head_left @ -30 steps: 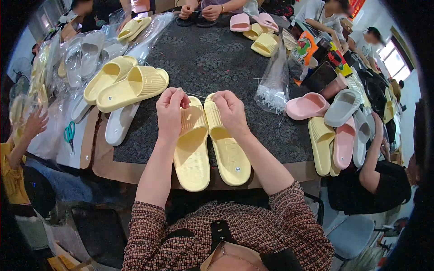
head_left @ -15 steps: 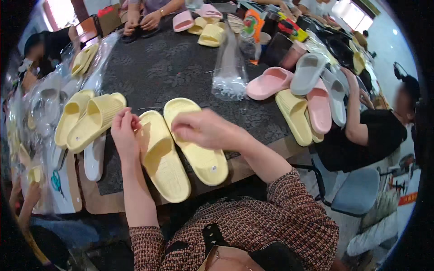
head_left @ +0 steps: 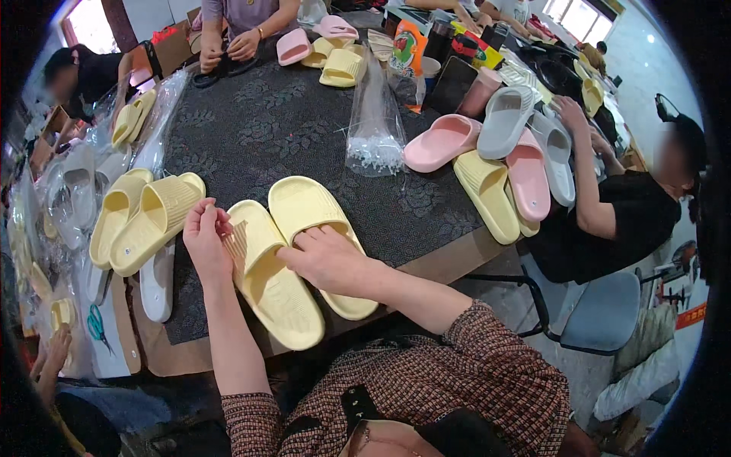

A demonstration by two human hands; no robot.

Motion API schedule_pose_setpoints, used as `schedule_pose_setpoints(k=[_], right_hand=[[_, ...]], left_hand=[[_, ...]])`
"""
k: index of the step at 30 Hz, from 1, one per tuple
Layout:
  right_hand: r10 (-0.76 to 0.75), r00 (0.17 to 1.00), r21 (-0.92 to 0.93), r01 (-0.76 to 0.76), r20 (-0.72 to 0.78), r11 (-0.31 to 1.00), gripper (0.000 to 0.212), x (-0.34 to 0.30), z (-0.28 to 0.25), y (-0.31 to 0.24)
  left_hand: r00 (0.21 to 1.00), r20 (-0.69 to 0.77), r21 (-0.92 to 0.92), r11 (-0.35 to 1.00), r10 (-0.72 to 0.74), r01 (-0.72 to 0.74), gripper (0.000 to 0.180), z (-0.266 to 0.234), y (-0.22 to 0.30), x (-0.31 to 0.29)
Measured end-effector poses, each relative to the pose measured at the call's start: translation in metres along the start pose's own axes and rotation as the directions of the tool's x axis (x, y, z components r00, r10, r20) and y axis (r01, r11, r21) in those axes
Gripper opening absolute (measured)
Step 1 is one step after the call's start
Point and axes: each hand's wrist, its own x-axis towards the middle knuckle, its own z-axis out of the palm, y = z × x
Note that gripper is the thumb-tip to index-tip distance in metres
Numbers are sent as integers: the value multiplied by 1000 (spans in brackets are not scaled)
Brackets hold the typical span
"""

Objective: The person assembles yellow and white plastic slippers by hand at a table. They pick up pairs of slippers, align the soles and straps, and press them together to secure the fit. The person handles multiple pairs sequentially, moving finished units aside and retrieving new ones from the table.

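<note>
Teal-handled scissors are lying near the left end of the desk; beyond them, a yellow slipper pair is overlapping a pale grey slipper. Next, the left grip is curling beside the left yellow slipper (whether it is pinching anything, I cannot tell). That slipper and the right yellow slipper are lying side by side, toes away. The right grip is hiding its fingertips in the latter's foot opening, so its hold is staying unclear. Farther right, a clear bag is holding small white pieces.
</note>
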Motion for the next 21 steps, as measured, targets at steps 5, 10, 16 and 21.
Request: schedule_pose_setpoints(k=[5, 10, 16, 21], right_hand=[[23, 987, -41, -30, -160, 999, 18, -10, -9, 3], [-18, 923, -212, -69, -384, 975, 9, -45, -52, 19], [87, 834, -455, -381, -545, 805, 12, -100, -117, 52], [215, 721, -518, -642, -658, 566, 10, -160, -143, 112]], left_hand=[[1000, -13, -20, 1000, 22, -23, 10, -5, -1, 4], [999, -26, -7, 1000, 19, -19, 12, -2, 5, 1], [1000, -4, -24, 1000, 11, -11, 11, -5, 2, 1], [1000, -18, 0, 1000, -12, 12, 10, 0, 5, -2]])
